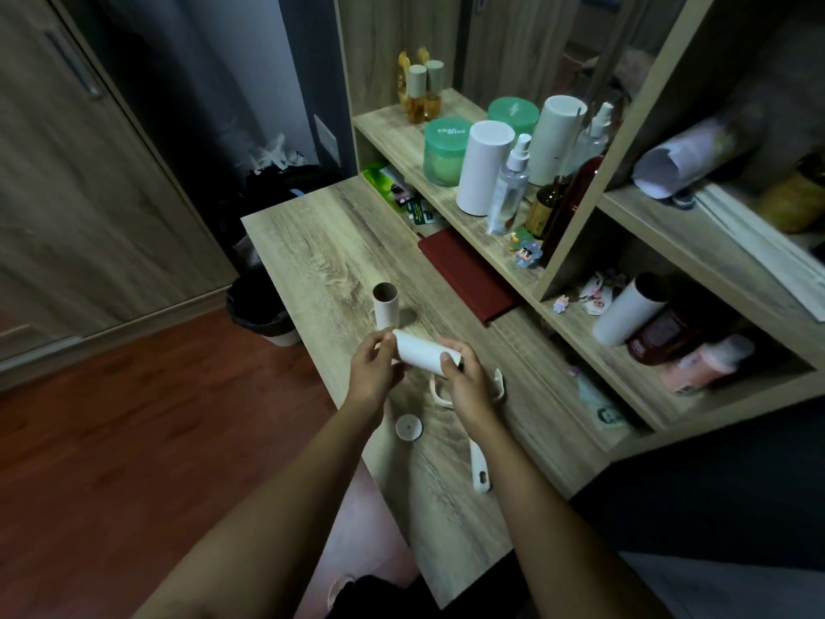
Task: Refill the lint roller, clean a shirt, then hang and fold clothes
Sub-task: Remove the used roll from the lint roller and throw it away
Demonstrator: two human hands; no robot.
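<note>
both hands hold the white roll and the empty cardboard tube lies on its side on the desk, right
No: the head view shows the cardboard tube standing upright on the desk. The left hand and right hand do hold the white roll.

- My left hand (pixel 372 368) is bare.
- My right hand (pixel 468 386) is bare too, thumbnail short and plain.
- Behind the fingers, both forearms (pixel 308 489) run unsleeved to the frame's edge.

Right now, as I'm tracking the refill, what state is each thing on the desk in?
White paper refill roll: gripped by left hand and right hand.
Brown cardboard core: empty, upright on wooden desk.
White plastic roller handle: lying flat, no roll fitted.
Round white cap: detached, flat.
</note>
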